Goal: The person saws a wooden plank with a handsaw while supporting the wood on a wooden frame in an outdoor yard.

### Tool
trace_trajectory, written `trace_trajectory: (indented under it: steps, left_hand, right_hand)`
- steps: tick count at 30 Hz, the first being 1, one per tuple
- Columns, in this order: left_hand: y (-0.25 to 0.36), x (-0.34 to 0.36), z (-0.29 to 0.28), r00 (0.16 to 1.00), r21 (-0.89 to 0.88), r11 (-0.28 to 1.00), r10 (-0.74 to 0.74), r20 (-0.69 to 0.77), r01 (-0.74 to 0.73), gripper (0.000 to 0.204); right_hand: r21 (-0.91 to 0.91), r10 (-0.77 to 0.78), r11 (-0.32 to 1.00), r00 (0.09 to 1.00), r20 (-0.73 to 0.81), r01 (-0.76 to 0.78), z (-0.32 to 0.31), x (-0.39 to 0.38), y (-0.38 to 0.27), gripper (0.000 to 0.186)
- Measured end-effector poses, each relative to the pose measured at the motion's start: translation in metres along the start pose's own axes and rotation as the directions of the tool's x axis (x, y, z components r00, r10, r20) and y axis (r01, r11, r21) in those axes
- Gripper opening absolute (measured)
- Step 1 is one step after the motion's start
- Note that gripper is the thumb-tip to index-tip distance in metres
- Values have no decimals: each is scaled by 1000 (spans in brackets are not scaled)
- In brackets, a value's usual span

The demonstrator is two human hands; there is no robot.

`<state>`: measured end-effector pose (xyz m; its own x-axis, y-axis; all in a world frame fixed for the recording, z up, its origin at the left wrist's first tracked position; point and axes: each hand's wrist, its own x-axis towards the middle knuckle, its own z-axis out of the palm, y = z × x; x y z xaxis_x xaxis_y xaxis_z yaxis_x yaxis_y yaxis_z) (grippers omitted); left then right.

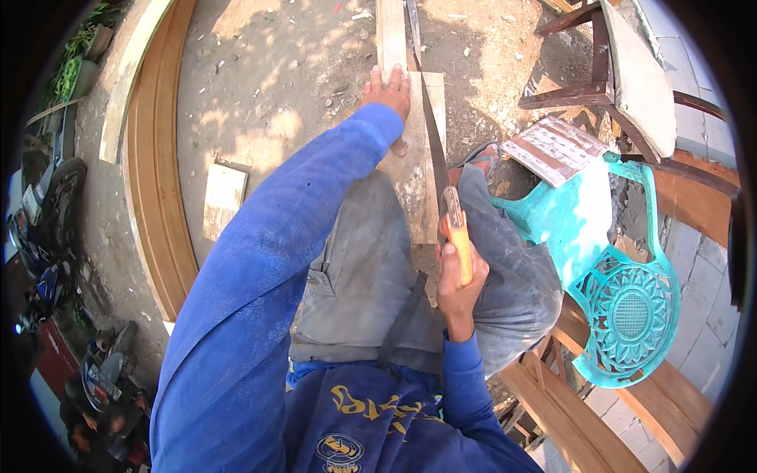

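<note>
My right hand (460,288) is closed round the orange handle of a handsaw (435,146). Its long dark blade runs away from me, along the right side of a narrow pale plank (391,35). On the near part of that plank lies my left hand (388,96), with fingers stretched out and pressed down. Beneath is a wider, worn wooden board (426,189), between my legs. Whether the teeth sit in the wood is too fine to make out.
At right stands a turquoise plastic chair (552,213) with a whitish-brown panel (556,150) at its edge. A wooden chair (639,79) is beyond it. Long brown boards (158,158) stand at left, near a small wood offcut (225,197). Motorcycles (59,205) are at far left.
</note>
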<state>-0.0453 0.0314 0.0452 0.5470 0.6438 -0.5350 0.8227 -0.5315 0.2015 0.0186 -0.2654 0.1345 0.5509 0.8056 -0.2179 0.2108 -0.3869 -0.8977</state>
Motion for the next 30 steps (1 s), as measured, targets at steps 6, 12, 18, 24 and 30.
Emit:
trace_trajectory:
  steps: [6,12,18,24,30]
  left_hand:
    - [11,8,-6,1000,4,1000,16,-8,-16,158]
    - [3,2,1,1000,31,1000,1,-15,-1,158]
    - [15,5,-10,1000,18,1000,18,-14,-18,157]
    - [3,6,-5,1000,23,1000,-7,-20,7,157]
    - [7,2,-1,1000,14,1000,-12,0,12,158]
  right_hand:
    - [71,-55,996,997,-48,58,53,138,13,26]
    - [-32,20,999,999,34,-19,-23,-67,11,29]
    - [-113,-237,967,970,-50,230,28,74,30,23]
    - [-47,-149,988,989,-22,148,34,61,24,24]
    - [13,5,1000,1000,26,-6,-17,-60,19,38]
